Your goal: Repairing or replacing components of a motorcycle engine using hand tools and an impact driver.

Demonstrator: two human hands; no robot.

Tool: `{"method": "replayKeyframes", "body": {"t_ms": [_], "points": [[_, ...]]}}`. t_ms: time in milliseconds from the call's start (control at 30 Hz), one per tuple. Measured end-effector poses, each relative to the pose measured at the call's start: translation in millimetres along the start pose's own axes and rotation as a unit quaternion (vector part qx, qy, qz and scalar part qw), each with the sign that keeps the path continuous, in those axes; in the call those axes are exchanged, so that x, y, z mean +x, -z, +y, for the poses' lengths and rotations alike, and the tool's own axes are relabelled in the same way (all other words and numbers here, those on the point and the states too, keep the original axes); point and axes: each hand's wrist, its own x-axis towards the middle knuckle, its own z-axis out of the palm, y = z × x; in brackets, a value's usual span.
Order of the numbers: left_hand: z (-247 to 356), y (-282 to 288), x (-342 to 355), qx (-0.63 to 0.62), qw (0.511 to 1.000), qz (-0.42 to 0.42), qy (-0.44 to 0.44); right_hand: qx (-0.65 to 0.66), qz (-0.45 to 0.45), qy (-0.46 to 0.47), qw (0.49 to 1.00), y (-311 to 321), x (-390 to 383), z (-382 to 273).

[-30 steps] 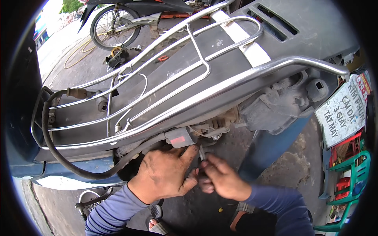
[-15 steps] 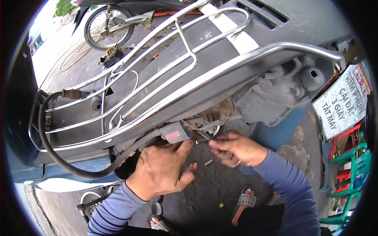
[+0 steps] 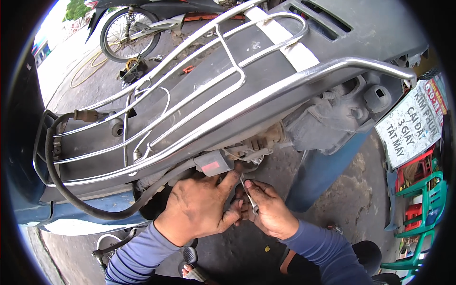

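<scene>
My left hand [image 3: 192, 206] is under a grey cylindrical part [image 3: 216, 164] with a red label, index finger reaching up against it, thumb apart, other fingertips hidden. Just right of it, my right hand [image 3: 270, 213] is closed on a slim metal tool [image 3: 251, 202], held upright near my left thumb. Above both hands is the scooter's grimy engine fitting [image 3: 251, 152], beneath a chrome tube rack [image 3: 209, 114] on a dark plastic body panel. A black hose [image 3: 114, 213] loops from the cylinder round to the rack's left end.
Another motorbike's wheel [image 3: 129, 35] stands behind, near a yellow hose [image 3: 80, 78], loose parts [image 3: 134, 70] and an orange-handled tool [image 3: 188, 69] on the ground. At the right are a sign board [image 3: 408, 121], green plastic chairs [image 3: 422, 187] and a red stool [image 3: 412, 213].
Compared with half a second ago, my right hand has come down and left from the engine fitting to beside my left thumb, turning the tool upright. My left hand has barely moved.
</scene>
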Motion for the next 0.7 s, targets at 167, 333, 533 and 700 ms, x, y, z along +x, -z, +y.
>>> {"method": "replayKeyframes", "body": {"t_ms": [167,333,533,700], "points": [[1,-2,2,0.028,1.0,0.0,-0.004,-0.181,-0.142,-0.101,0.968,50,27,-74],[2,-6,1,0.011,1.0,0.011,0.008,-0.165,-0.119,-0.003,0.979,56,32,-71],[4,-4,2,0.009,1.0,-0.003,0.012,-0.035,-0.175,-0.046,0.983,4,-3,-2],[4,-1,8,0.039,0.999,0.006,-0.001,0.043,-0.206,0.009,0.978,-11,20,33]]}}
